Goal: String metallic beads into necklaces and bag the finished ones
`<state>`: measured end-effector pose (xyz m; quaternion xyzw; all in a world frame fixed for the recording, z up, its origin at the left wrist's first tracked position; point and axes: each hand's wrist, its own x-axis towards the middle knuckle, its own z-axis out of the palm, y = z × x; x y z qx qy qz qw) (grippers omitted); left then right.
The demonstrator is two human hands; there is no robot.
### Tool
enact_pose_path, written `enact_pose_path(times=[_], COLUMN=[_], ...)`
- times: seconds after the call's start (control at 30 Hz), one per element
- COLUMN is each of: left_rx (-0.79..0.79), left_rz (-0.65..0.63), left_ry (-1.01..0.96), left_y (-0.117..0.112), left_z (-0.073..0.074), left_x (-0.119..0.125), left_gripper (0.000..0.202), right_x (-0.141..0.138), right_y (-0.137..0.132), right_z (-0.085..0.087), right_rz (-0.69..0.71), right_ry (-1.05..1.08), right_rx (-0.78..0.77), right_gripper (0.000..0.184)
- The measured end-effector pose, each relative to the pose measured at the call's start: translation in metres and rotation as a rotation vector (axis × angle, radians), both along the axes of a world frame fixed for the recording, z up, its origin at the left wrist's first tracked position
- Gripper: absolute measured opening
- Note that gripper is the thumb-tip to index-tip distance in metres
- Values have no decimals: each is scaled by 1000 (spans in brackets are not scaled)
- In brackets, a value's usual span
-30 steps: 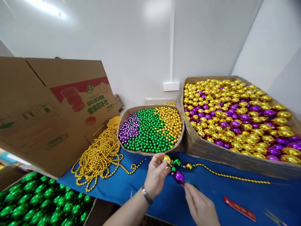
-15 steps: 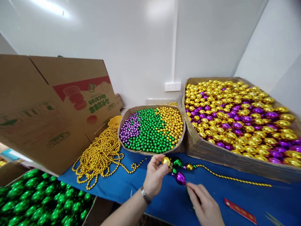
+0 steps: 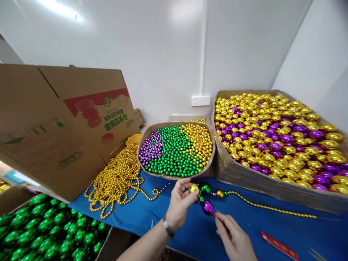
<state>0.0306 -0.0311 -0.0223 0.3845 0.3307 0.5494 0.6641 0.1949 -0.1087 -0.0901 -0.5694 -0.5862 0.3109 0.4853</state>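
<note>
My left hand (image 3: 181, 203), with a watch on its wrist, pinches a large gold bead (image 3: 194, 189) on a strand of beads. Close beside it on the strand are a large green bead (image 3: 204, 187), a purple bead (image 3: 208, 207) and a smaller gold bead (image 3: 220, 193). From there a string of small gold beads (image 3: 261, 204) runs right across the blue cloth, ending in thin thread. My right hand (image 3: 235, 235) is closed, thumb and finger pinched at the lower end of the purple bead, where fine thread shows. Its other fingers are curled and partly hidden.
A box of small purple, green and gold beads (image 3: 174, 152) stands ahead. To its right is a large box of gold and purple beads (image 3: 272, 145). Gold bead strings (image 3: 116, 177) lie left, before a cardboard box (image 3: 81, 127). Green beads (image 3: 51, 228) fill a lower box. A red packet (image 3: 279, 245) lies right.
My right hand has shifted slightly, and the green and gold beads that showed beneath it are no longer visible. My left hand keeps its hold on the gold bead.
</note>
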Motion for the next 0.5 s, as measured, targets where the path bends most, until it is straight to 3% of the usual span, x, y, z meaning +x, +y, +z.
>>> enact_pose_path(times=[0.1, 0.27, 0.33, 0.43, 0.5], left_rx=[17, 164, 275, 421, 410], left_rz=[-16, -167, -53, 272, 335], left_ry=[59, 242, 471, 987, 1084], left_y=[-3, 4, 26, 77, 113], left_z=[1, 10, 16, 25, 29], left_x=[1, -12, -31, -70, -93], left_gripper=[36, 34, 28, 23, 20], right_x=[-3, -7, -5, 0, 2], right_y=[2, 6, 6, 6, 6], right_z=[-8, -6, -4, -5, -7], right_rz=[37, 3, -10, -24, -23], right_ry=[311, 630, 657, 656, 656], right_rx=[-185, -229, -243, -256, -259], right_gripper=[38, 46, 47, 48, 48])
